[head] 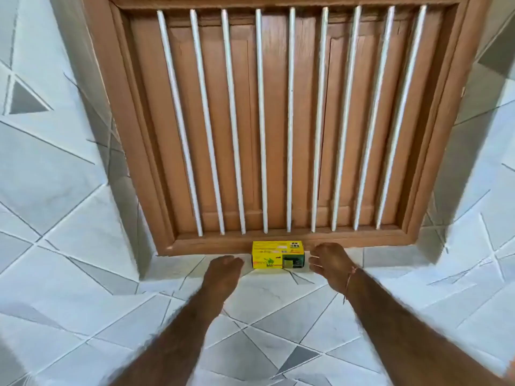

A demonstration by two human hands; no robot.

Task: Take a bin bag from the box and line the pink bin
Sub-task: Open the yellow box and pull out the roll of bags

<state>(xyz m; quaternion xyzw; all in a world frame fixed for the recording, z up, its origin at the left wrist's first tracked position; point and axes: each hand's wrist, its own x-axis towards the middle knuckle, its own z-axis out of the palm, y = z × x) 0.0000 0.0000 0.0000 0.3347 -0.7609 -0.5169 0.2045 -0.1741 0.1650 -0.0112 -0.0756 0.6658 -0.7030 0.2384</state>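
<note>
I see the box of bin bags as a small bright yellow carton, printed with green lettering and leaf marks on its front left and a dark green panel on its front right, with a strip of small print and a dark logo along its top face; the print is too blurred for me to read. It lies flat on the tiled ledge at the foot of the wooden window frame, its back edge right against the frame's bottom rail. Its long axis runs left to right, parallel to the rail, and its printed front face looks toward me. I cannot tell whether any flap is open. My left hand is just beside the box's left end, palm down with the fingers loosely curled, and it grips nothing; whether the fingertips touch the carton I cannot tell. My right hand is just beside the right end, half open, fingers curved toward the box, also empty. A thin thread band circles the right wrist. Both forearms reach in from the bottom of the view across pale grey and white tiles with angular lines. Above the box, white vertical bars stand in front of closed brown wooden shutters.
</note>
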